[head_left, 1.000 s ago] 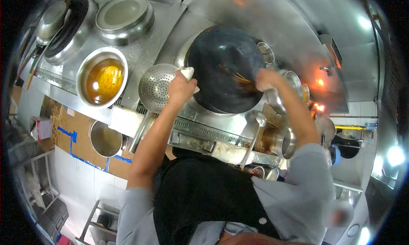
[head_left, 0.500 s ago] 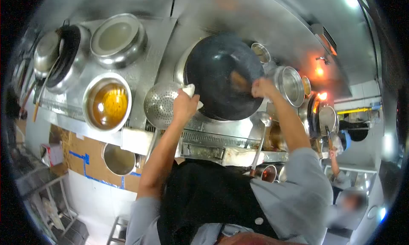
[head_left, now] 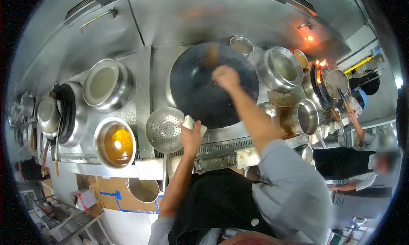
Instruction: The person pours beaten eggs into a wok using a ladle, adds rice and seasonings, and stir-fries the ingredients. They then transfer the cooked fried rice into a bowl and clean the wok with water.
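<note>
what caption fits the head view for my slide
Right hand with a blurred brown tool over the wok, left hand holding cloth.

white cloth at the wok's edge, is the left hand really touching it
Touching. The head view shows the left hand closed around the white cloth, with white fabric sticking out on both sides of it.

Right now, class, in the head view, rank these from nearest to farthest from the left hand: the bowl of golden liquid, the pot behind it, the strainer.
1. Strainer, just beside the left hand, on its left.
2. Bowl, farther left, beyond the strainer.
3. Pot, behind the bowl.
</note>
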The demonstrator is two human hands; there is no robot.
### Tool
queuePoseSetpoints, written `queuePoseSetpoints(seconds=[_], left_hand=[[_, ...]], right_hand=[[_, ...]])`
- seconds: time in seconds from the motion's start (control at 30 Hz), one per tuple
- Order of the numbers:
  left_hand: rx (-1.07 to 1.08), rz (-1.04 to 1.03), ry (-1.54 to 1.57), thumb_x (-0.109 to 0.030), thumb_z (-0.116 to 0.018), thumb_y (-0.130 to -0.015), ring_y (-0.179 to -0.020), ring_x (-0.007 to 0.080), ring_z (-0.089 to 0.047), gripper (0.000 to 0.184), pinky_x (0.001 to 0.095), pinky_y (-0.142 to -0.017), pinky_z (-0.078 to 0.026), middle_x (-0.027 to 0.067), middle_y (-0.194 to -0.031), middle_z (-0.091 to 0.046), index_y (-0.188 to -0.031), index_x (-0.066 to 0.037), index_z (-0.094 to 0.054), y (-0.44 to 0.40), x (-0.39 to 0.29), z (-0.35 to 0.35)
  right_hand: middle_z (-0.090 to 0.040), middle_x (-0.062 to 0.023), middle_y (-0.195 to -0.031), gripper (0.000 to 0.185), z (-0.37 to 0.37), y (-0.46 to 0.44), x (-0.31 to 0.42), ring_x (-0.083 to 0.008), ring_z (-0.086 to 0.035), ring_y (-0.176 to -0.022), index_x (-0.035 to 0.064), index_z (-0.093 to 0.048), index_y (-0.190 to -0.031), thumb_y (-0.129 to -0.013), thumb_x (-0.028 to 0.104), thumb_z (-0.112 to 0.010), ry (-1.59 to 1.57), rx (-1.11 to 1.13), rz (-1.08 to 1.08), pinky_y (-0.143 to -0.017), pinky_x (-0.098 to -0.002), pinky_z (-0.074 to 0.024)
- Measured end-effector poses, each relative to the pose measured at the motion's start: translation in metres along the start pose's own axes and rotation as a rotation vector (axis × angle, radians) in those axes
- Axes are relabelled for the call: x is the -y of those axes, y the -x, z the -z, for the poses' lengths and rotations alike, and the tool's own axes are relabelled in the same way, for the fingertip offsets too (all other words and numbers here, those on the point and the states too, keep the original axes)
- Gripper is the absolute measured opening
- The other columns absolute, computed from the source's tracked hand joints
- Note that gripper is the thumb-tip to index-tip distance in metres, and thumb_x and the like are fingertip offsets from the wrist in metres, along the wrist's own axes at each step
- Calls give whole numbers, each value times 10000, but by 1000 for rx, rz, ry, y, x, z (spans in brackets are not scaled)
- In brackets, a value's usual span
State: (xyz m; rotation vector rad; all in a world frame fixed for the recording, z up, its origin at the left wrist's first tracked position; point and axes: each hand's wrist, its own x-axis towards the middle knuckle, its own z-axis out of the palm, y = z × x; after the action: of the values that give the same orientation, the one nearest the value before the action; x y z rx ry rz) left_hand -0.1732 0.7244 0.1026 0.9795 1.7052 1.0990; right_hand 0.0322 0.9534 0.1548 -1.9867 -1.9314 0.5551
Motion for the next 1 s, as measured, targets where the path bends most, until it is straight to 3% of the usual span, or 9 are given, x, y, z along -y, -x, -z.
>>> queuePoseSetpoints(seconds=[0.17,0.27,0.37,0.43,0.53,0.6,0.73,0.83,1.0], left_hand=[[174,178,376,-441,-604,-1012,-910,201,-641,514,361,-833,-533,123,-1052,-677,-1254,10,-570,7,-7,9],[272,465,526,-574,-557,-1001,-841,186,-658,556,350,-699,-545,85,-1016,-686,-1211,-61,-598,3,-26,28],[440,455,533,-504,-641,-960,-650,175,-633,416,336,-501,-484,52,-876,-671,-1062,-101,-615,-26,-8,25],[402,411,474,-389,-682,-923,-623,182,-627,327,339,-485,-479,60,-853,-664,-1039,-91,-611,-29,15,4],[239,323,529,-178,-710,-859,-646,191,-630,246,329,-453,-469,74,-839,-640,-1039,-63,-585,15,-4,-11],[236,243,504,-167,-688,-871,-656,180,-627,257,309,-452,-473,70,-856,-638,-1083,-78,-574,27,5,-30],[333,362,523,-306,-668,-949,-653,165,-617,302,315,-485,-496,67,-857,-631,-1114,-75,-567,24,-4,-33],[398,476,499,-490,-603,-1003,-675,158,-621,476,320,-535,-519,62,-886,-639,-1194,-55,-575,29,5,-3],[589,360,449,-53,-694,-860,-853,226,-706,368,334,-681,-588,135,-994,-693,-1206,18,-593,103,62,91]], right_hand=[[-748,-142,-1138,456,-23,129,32,-274,-685,-1115,99,-745,-1167,-752,279,-803,-391,445,266,-1000,-377,-496],[-755,-133,-1109,407,67,128,-93,-279,-695,-1064,113,-789,-1096,-731,290,-824,-175,731,189,-969,-370,-519],[-751,-189,-979,374,201,87,-115,-307,-731,-953,74,-770,-1090,-805,304,-695,518,-70,-141,-847,-419,-554],[-747,-198,-1036,432,228,128,-101,-336,-723,-1012,70,-739,-1165,-802,302,-715,180,-568,-99,-862,-416,-553],[-741,-185,-1112,476,152,228,-107,-330,-720,-1032,39,-710,-1195,-818,327,-740,-382,-479,-205,-904,-420,-545],[-753,-126,-928,228,34,275,-168,-325,-730,-872,144,-732,-1049,-842,232,-693,105,-410,-354,-784,-437,-574],[-720,-234,-1072,387,-86,351,-222,-446,-683,-1000,97,-672,-1235,-899,285,-631,71,-219,-300,-909,-500,-539],[-713,-244,-1034,315,-63,370,-234,-468,-665,-970,96,-683,-1199,-903,166,-600,78,-173,-419,-886,-498,-547],[-693,-282,-1098,539,-10,448,-253,-437,-678,-1042,89,-542,-1391,-861,164,-602,283,-152,-712,-902,-503,-547]])
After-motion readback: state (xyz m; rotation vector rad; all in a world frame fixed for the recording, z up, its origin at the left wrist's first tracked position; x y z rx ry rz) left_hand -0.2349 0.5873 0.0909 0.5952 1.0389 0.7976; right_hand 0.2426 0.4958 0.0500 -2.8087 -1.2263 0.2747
